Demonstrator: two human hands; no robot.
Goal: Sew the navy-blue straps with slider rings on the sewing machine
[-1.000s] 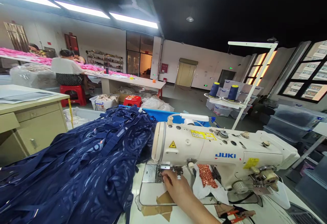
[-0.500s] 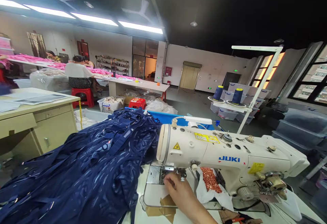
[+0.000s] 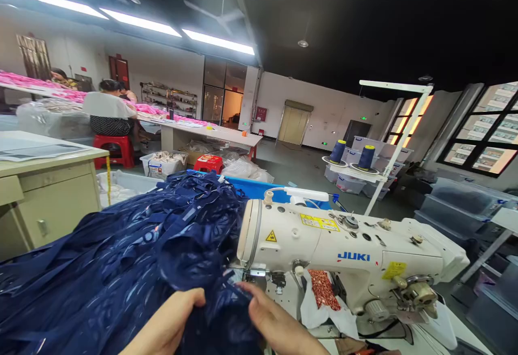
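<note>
Boldly lettered JUKI machine (image 3: 307, 236), hands (image 3: 172, 317) holding navy fabric (image 3: 224, 317)

Before you stands the sewing machine (image 3: 307, 239). Left of the machine lies your heap of garments (image 3: 97, 258); farther left, beyond that heap, stands a desk (image 3: 65, 198). Behind the machine you have thread cones (image 3: 367, 158) on a stand (image 3: 399, 151); behind it to the right, stacked bins (image 3: 461, 198).
</note>
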